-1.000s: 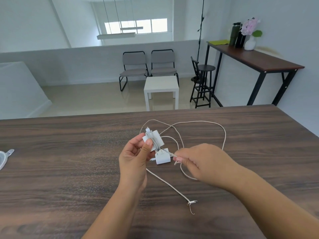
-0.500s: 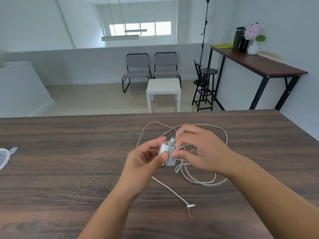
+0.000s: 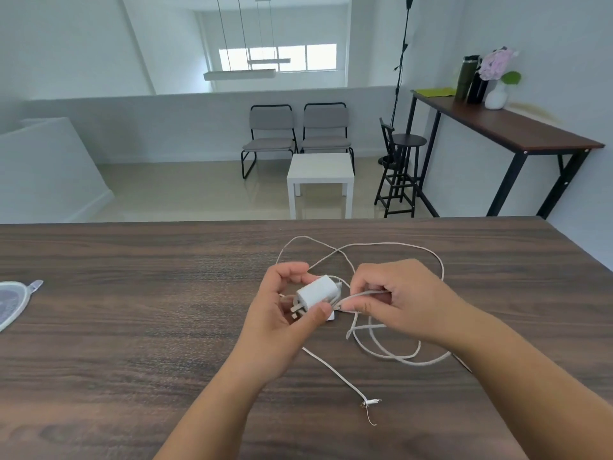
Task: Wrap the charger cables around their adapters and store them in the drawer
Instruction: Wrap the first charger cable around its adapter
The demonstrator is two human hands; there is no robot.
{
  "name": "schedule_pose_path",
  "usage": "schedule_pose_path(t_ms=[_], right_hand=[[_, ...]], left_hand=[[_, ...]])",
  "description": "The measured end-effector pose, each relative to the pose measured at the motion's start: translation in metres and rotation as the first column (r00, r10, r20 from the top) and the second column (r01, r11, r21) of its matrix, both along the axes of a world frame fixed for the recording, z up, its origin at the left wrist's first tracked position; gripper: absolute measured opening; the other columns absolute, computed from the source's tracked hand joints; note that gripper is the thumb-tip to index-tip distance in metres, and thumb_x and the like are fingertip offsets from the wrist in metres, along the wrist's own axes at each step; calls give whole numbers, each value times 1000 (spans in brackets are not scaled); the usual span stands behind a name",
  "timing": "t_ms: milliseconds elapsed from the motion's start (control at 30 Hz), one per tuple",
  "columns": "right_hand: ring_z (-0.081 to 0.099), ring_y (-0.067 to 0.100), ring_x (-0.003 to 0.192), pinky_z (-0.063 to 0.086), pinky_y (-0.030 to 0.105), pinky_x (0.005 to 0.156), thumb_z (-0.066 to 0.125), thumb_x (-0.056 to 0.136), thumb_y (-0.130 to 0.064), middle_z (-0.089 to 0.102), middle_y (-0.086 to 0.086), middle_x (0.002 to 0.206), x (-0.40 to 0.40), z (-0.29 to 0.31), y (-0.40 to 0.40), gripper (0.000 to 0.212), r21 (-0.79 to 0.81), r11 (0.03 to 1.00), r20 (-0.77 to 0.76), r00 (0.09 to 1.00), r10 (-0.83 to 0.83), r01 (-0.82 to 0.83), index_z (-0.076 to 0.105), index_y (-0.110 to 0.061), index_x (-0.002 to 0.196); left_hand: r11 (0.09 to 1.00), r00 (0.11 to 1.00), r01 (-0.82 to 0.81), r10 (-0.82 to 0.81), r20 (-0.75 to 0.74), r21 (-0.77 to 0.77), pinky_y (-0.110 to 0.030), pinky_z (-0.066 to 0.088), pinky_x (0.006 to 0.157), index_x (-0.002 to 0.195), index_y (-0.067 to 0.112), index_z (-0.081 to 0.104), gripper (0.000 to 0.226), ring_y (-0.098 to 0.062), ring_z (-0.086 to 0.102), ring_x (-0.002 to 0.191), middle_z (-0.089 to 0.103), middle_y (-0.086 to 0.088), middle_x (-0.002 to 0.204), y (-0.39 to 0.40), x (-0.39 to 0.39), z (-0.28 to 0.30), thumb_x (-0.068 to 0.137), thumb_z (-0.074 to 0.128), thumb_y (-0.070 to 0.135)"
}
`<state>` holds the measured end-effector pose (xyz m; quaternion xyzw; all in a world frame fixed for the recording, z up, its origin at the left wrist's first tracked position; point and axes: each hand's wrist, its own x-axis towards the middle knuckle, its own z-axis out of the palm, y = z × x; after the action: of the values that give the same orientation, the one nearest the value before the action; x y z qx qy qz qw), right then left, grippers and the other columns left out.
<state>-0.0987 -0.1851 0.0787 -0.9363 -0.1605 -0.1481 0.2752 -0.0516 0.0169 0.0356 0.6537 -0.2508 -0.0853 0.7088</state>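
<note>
Both hands are up over the dark wood surface, about the middle of it. The left hand has the white adapter clamped between thumb and fingers, thumb on the near side, the other fingers curled over the far side. The metal prongs stick out toward the palm, pointing down-left. There's a second white block peeking out just under the thumb, touching the surface, but it's mostly hidden, so I can't tell what it is exactly.

The right hand sits right beside the adapter and is pinching the white cable between thumb and curled fingers. The strand runs from that pinch straight over to the end of the adapter. Whether any turns are already on the adapter, hard to say from this angle.

The rest of the cable is loose on the surface: a couple of loops under and just past the right wrist, a big arc going round behind both hands, and one long tail running toward the near edge that ends in a small connector.

Off at the left edge there's a pale round thing with a tab, cut off by the frame. Behind the surface: a white side table and two grey chairs.
</note>
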Motion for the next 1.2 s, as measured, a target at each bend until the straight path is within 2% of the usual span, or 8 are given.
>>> schedule_pose_path(t_ms=[100,333,467,600,800,900,1067,1200], right_hand=[[51,4,58,37,17,55,70,83,-36,55,-22,57,5,13,-11,8,-61,997,-60,997,39,-43,68,-29,80],[56,10,70,43,18,65,62,86,-41,62,-13,75,21,4,-18,14,36,998,41,998,51,-52,71,-39,97],[52,7,78,41,34,77,50,90,-50,60,-27,74,30,-11,-13,21,3,1000,118,993,-3,2,65,-46,104],[47,6,91,29,34,82,51,88,-39,52,-43,78,30,-30,2,22,7,998,205,976,-69,69,62,-44,107],[50,8,75,44,36,69,47,86,-14,53,-19,69,24,-57,28,20,263,960,26,994,-104,93,63,-24,81],[53,4,59,45,23,63,46,96,-18,58,-14,59,16,-51,42,34,511,848,-152,986,-69,139,63,-42,79],[61,-3,86,43,13,73,47,99,-24,69,-22,88,4,-49,46,23,308,935,-205,972,-117,178,67,-33,106],[46,1,61,39,25,59,44,96,-31,50,-18,61,-5,-39,36,22,33,996,0,997,-82,82,52,-31,76]], left_hand=[[994,1000,-25,24,14,104,-33,48,61,95,27,65,33,-16,59,69,72,-7,87,8,1,0,66,81,23],[988,990,132,-135,36,77,-21,50,73,101,16,75,35,-8,64,85,63,-11,104,11,4,0,68,82,20],[978,978,207,-207,-1,2,-23,52,79,108,6,73,37,-13,64,93,64,-22,107,12,4,5,72,78,2],[961,971,212,-228,-72,-175,-28,54,82,109,11,74,42,-19,66,97,70,-18,107,8,3,4,67,80,9],[945,978,26,-91,-188,-325,-31,57,79,104,17,75,41,-23,68,95,74,-12,105,-2,5,0,64,79,15],[951,985,-54,1,-171,-305,-40,56,89,106,18,74,37,-26,67,99,74,-12,107,-9,7,1,70,82,11],[969,980,-198,198,-19,-147,-32,58,79,108,24,70,36,-19,71,89,72,-8,111,-16,8,7,78,75,5],[958,933,-286,279,228,-2,-24,56,80,105,43,69,45,-13,66,105,66,2,111,-11,14,0,79,77,7]])
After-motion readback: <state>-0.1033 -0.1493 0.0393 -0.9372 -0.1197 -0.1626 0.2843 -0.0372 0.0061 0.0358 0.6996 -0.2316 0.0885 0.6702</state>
